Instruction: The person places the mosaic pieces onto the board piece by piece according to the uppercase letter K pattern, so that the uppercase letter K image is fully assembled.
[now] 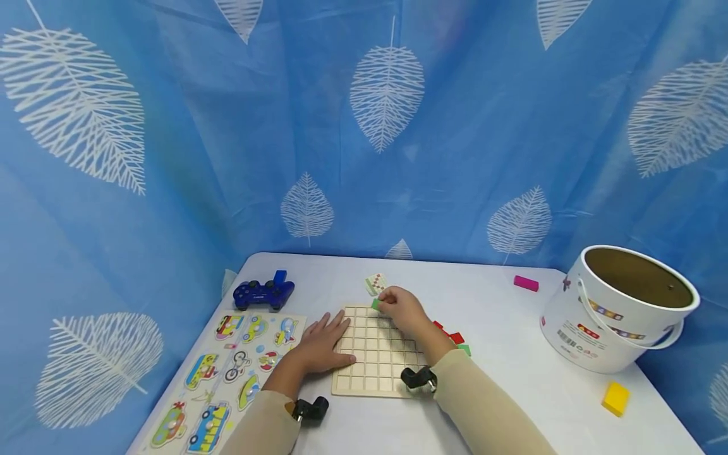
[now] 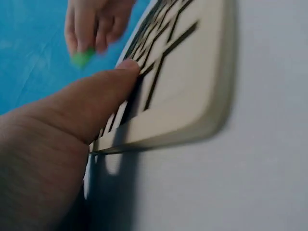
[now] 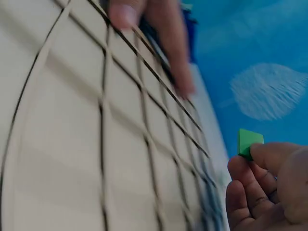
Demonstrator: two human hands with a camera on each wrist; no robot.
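My right hand (image 1: 405,311) pinches a small green square tile (image 3: 248,139) between thumb and fingers, over the far edge of a wooden grid board (image 1: 364,384). In the right wrist view the tile stands on edge in the fingertips, above the board's surface. My left hand (image 1: 321,347) rests along the board's left side with fingers extended, its thumb (image 2: 103,91) reaching over the near left part of the grid. Just beyond the board lies a small printed card (image 1: 375,284). Red tiles (image 1: 457,338) and a green tile (image 1: 464,349) show partly behind the right forearm.
A puzzle board with vehicle pictures (image 1: 227,395) lies at left, below a blue game controller (image 1: 263,294) and a blue block (image 1: 280,277). A white bucket (image 1: 586,335) stands at right. A magenta block (image 1: 526,283) and a yellow block (image 1: 615,399) lie nearby.
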